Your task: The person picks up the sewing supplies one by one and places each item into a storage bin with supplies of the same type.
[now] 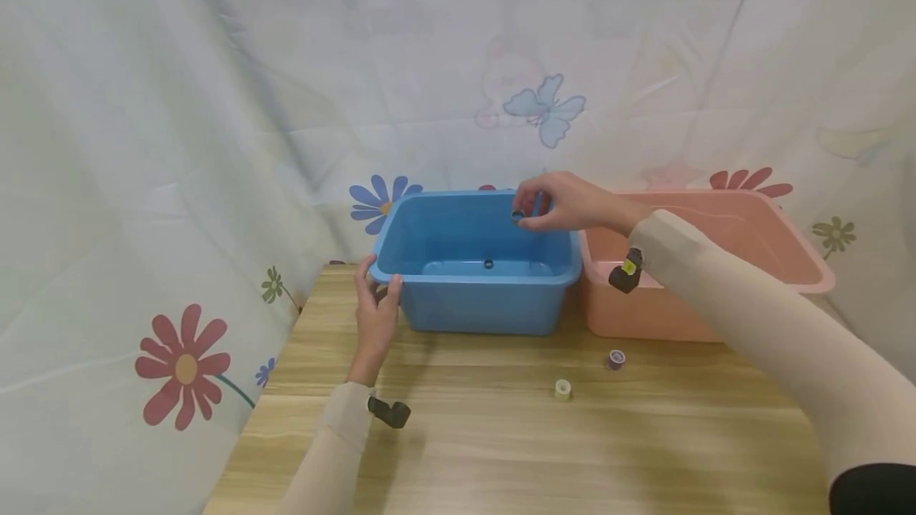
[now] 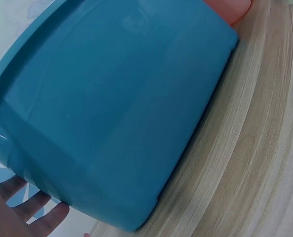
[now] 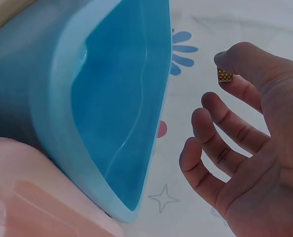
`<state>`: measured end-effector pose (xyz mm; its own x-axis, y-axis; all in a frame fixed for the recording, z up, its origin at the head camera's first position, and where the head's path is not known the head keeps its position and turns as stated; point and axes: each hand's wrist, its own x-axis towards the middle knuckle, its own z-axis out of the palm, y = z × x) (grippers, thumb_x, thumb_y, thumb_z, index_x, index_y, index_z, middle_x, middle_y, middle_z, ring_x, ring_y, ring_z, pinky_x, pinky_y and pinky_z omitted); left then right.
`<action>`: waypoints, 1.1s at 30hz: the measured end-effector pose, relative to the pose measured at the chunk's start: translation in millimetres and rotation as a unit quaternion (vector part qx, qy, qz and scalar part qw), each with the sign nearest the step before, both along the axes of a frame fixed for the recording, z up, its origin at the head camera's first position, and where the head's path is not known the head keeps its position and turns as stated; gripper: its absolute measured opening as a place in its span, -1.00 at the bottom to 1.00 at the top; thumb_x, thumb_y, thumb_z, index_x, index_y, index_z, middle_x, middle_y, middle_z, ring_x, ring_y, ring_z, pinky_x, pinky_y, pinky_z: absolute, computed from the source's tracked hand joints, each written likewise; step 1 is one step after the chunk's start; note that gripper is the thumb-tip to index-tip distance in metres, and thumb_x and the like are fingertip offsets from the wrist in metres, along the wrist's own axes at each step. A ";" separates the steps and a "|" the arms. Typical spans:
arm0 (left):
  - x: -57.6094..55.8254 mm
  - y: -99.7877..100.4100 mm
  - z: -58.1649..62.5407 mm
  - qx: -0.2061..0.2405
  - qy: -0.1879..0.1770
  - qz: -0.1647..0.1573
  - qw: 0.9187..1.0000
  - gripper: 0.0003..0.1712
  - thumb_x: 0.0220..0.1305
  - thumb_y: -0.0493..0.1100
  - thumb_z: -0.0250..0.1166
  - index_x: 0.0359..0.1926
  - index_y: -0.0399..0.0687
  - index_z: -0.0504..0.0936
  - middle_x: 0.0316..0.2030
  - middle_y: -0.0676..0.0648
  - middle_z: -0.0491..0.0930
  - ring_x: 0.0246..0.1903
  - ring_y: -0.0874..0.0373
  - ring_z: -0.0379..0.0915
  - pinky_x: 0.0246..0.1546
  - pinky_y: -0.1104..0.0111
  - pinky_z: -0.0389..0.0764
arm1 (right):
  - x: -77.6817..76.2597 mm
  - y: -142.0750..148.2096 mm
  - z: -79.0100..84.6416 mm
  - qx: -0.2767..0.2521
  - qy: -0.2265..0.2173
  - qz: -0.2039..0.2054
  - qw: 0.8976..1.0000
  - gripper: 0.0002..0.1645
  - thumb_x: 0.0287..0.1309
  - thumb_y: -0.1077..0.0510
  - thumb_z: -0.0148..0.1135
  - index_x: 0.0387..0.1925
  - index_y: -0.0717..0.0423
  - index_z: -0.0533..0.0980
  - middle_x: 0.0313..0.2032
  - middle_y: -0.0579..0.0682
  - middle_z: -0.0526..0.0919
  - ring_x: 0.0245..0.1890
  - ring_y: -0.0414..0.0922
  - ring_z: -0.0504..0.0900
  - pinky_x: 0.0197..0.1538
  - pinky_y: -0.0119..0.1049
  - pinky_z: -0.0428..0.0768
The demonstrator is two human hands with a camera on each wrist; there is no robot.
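My left hand [image 1: 377, 316] grips the front left corner of the blue plastic bin [image 1: 487, 308], its fingers around the rim. In the left wrist view several fingertips [image 2: 52, 217] show against the outer wall of the bin. Over the back right part of that bin, my right hand [image 1: 561, 201] pinches a small roll of tape [image 3: 225, 75] between thumb and forefinger. This roll is dark with gold dots in the right wrist view; the other fingers are spread and bent. A small dark ring, probably another roll [image 1: 489, 264], lies on the bin's floor.
A pink bin [image 1: 658, 316] stands against the blue one on the right, partly behind my right forearm. Before the bins, a cream tape roll [image 1: 562, 390] and a purple tape roll [image 1: 616, 359] rest on the wooden table [image 1: 487, 451]. A printed curtain [image 1: 444, 62] hangs behind.
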<state>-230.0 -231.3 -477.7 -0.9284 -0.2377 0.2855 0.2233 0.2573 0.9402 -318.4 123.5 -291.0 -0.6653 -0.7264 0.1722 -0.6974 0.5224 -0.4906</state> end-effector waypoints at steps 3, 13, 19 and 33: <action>1.3 0.3 2.8 0.003 -0.006 -0.003 1.000 -0.27 0.54 0.11 0.16 0.56 0.34 0.04 0.48 -0.30 0.23 0.30 -0.30 0.37 0.20 -0.20 0.47 | -7.9 -3.6 -1.7 -0.005 -0.003 -0.008 1.000 -0.79 0.24 0.11 0.42 -0.09 -0.01 0.65 -0.23 -0.05 0.70 -0.23 -0.03 0.67 -0.09 -0.10 0.66; 22.2 8.9 32.7 -0.003 -0.015 -0.017 1.000 -0.26 0.55 0.03 0.15 0.56 0.05 0.03 0.46 -0.36 0.24 0.29 -0.31 0.39 0.14 -0.14 0.53 | -26.2 -12.2 -7.9 -0.008 -0.030 -0.034 0.999 -0.77 0.24 0.08 0.42 -0.08 -0.01 0.65 -0.18 -0.02 0.72 -0.15 0.02 0.67 -0.03 -0.07 0.68; 6.5 2.2 7.8 -0.006 0.004 0.003 1.000 -0.30 0.51 0.17 0.17 0.53 0.37 0.09 0.43 -0.29 0.31 0.25 -0.23 0.43 0.09 -0.13 0.55 | -34.2 -16.5 -11.9 -0.017 -0.039 -0.044 0.998 -0.77 0.25 0.08 0.43 -0.09 0.00 0.65 -0.17 0.00 0.72 -0.13 0.04 0.69 0.01 -0.06 0.68; -1.7 -1.3 -2.3 -0.011 0.010 0.005 1.000 -0.31 0.49 0.22 0.18 0.50 0.51 0.10 0.42 -0.23 0.33 0.22 -0.23 0.44 0.13 -0.16 0.52 | -49.0 -28.4 -25.0 -0.019 -0.058 -0.070 0.996 -0.75 0.25 0.09 0.43 -0.07 0.05 0.64 -0.13 0.07 0.70 -0.10 0.06 0.68 0.09 0.00 0.64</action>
